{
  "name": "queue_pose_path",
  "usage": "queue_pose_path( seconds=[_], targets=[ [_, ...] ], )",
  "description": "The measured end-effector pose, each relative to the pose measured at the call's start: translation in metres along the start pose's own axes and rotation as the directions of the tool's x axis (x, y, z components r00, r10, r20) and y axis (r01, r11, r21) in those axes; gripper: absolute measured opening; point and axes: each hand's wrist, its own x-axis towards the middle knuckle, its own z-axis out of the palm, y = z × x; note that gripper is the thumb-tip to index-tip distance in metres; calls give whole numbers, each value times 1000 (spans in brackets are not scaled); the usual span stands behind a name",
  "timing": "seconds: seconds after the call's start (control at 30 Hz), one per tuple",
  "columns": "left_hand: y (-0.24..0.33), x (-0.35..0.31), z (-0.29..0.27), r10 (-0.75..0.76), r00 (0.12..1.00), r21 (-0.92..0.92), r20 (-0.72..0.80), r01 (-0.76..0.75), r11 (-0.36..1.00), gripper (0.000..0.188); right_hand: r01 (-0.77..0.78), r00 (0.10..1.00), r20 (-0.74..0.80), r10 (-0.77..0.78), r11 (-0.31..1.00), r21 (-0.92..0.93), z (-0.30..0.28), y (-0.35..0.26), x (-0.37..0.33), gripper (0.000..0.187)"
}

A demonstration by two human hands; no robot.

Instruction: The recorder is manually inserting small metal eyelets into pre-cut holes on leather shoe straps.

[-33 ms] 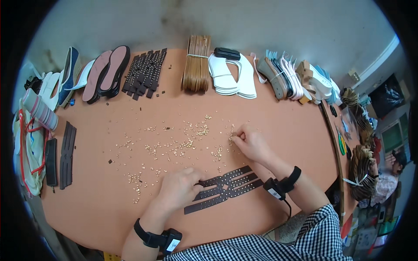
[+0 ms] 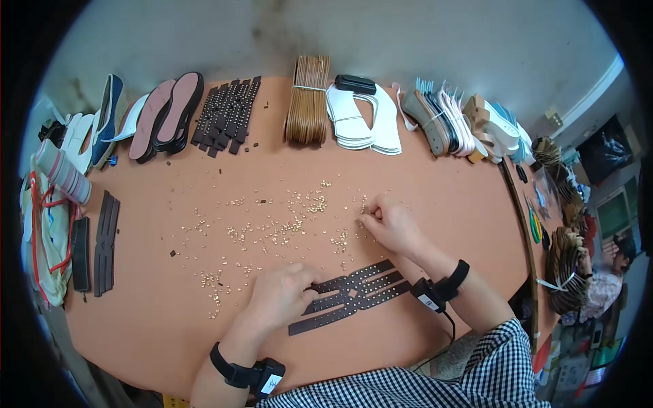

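A tan tabletop (image 2: 449, 204), scattered with gold studs (image 2: 297, 225), runs back to a grey wall (image 2: 204, 41) lined with shoe parts (image 2: 307, 102); another person (image 2: 602, 292) shows far right. Hardly anything differs from the earlier frame. The left hand (image 2: 280, 296) curls at the left end of a studded brown strap piece (image 2: 345, 300) near the front edge, touching it; its grip is unclear. The right hand (image 2: 394, 224) presses its fingertips together by the studs; whether it pinches one, I cannot tell.
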Motion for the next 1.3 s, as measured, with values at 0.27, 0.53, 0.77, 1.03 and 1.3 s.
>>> queue_pose_path(
  seconds=[0.27,0.53,0.77,1.03,1.3],
  targets=[
    [1,-1,-2,-40,999,-28,24,40,999,14,27,994,104,-14,992,-125,-5,0,-2,12],
    [4,2,-4,-42,998,-22,37,43,999,14,79,996,43,-84,991,105,-3,13,6,15],
    [-2,-1,1,-25,1000,-10,18,25,1000,15,137,990,33,-138,990,17,2,12,5,18],
    [3,0,-4,-49,998,-13,39,49,999,14,94,995,44,-94,996,-3,-3,7,2,15],
    [0,-1,-1,20,999,-21,-30,-20,1000,17,141,990,6,-141,989,-48,2,3,2,10]
  ],
)
